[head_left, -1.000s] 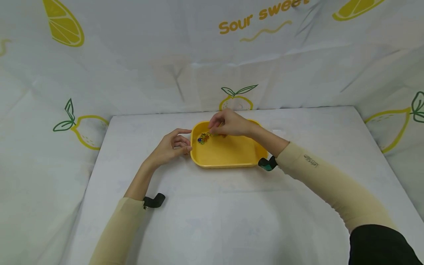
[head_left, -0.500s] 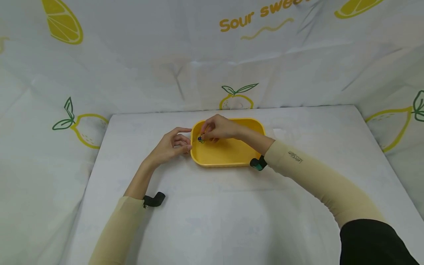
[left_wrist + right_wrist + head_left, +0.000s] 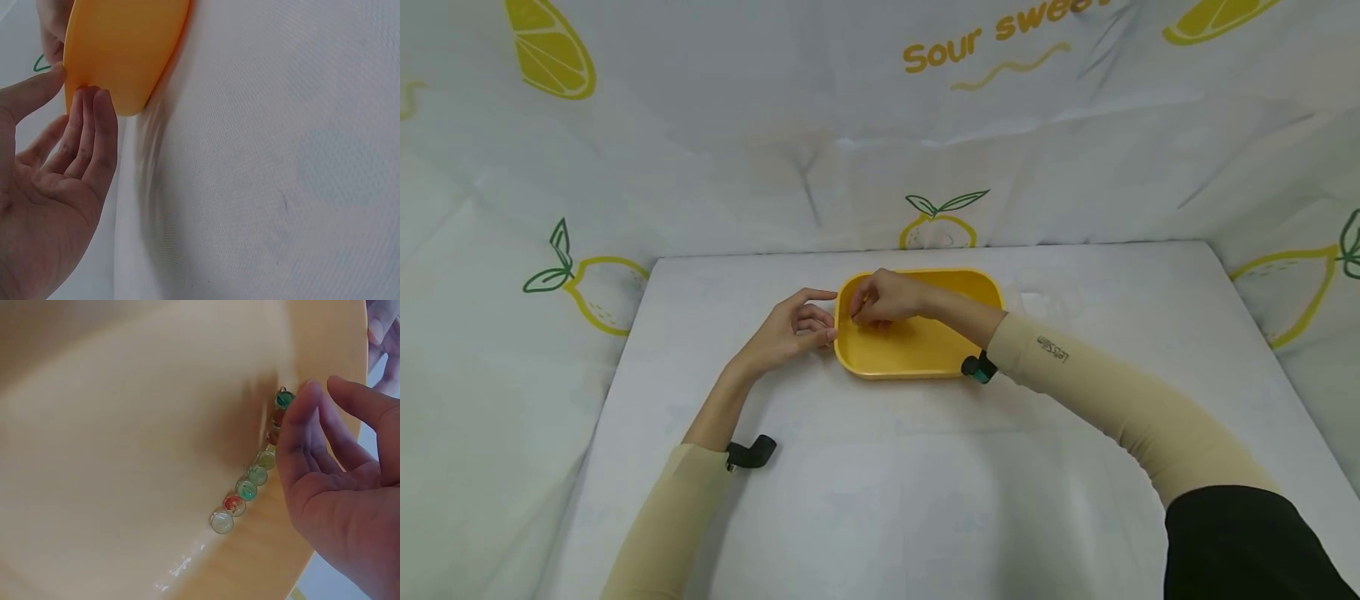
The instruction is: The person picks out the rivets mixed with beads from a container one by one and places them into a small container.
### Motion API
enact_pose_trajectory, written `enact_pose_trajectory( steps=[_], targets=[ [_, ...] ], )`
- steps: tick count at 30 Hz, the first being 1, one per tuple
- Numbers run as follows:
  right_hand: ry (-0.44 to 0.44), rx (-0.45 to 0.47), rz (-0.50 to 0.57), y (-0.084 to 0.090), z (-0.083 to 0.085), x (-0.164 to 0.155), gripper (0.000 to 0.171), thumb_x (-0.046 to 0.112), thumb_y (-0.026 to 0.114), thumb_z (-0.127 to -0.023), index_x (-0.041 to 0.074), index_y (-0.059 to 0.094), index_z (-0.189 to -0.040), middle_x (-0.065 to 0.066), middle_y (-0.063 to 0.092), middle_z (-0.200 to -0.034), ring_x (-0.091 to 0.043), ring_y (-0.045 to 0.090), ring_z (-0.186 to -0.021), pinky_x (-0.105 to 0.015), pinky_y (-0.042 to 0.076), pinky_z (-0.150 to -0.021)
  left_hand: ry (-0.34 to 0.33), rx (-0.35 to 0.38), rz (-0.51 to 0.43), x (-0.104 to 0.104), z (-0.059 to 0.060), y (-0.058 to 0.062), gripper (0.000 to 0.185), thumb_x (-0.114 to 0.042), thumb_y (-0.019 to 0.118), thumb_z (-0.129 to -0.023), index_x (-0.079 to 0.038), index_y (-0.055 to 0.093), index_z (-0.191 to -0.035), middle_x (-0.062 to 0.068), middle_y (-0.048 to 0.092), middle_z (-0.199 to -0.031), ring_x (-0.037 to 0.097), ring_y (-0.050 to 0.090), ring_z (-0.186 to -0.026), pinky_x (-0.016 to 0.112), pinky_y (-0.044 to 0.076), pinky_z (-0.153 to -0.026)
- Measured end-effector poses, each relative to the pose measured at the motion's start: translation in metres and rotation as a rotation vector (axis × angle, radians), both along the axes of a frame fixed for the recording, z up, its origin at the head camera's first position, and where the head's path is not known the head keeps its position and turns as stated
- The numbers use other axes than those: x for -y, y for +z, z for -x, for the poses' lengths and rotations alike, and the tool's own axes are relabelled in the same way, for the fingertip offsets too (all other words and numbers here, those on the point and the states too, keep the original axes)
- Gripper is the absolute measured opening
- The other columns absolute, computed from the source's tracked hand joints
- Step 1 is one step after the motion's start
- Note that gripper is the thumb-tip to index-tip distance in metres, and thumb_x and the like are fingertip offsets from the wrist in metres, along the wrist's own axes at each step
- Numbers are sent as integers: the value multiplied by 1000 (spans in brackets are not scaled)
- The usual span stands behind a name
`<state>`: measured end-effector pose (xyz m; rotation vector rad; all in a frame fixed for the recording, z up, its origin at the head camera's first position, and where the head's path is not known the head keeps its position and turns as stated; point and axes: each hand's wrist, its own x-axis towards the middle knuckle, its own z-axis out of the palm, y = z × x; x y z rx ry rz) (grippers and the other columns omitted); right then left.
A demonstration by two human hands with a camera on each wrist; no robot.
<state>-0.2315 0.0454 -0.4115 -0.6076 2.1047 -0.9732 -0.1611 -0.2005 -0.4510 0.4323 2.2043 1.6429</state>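
Yellow tray [image 3: 925, 354] just past the middle of the white desk [image 3: 880, 467], toward 12 o'clock. Left hand [image 3: 786, 329] at the tray's 9 o'clock end: fingers nearly straight, tips pressed against the outer wall, thumb up by the rim, plain in the left wrist view [image 3: 69, 181] where the fingertips [image 3: 94, 103] touch the tray's orange-yellow outside [image 3: 125, 50]. Nothing enclosed in that grip; palm relaxed and open.

Right hand [image 3: 883, 302] reaching over the tray's inside at its 9 o'clock end, knuckles up, fingers bent down toward the floor of the tray. From the right wrist view [image 3: 337, 500], a row of small glass marbles [image 3: 250, 481] lined up along the foot of the tray's inner wall [image 3: 156, 456]: clear, red, green and pale ones, a darker green one at the far end. Fingertips [image 3: 306, 403] just beside that far end of the row, touching or almost touching; cannot tell which. Right grip loosely curved, not visibly closed round any marble; whether one is pinched under the fingertips, hidden.

Cream sleeves on both forearms, a dark strap at each wrist. Lemon-printed cloth [image 3: 925, 125] hung behind and to both sides of the desk.
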Motion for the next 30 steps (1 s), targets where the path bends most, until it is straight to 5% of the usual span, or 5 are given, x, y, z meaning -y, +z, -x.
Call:
enact_pose_trajectory(
  steps=[11,30],
  targets=[
    [70,4,-73,2,3,4,25,6,67,-104,-4,73,-126,-14,76,-103,-13,68,-73,-21,61,-71,6,20,4,-3,-2,1,63,-5,77,-99,-6,50,-156,19,70,-115,20,75,-89,32,67,-83],
    [109,-89,-169,1,2,17,12,5,77,-98,2,82,-109,-6,76,-95,-12,65,-68,-19,60,-65,14,14,6,-1,-1,2,63,-5,77,-99,-8,51,-156,19,70,-116,20,74,-89,31,67,-82]
  ],
)
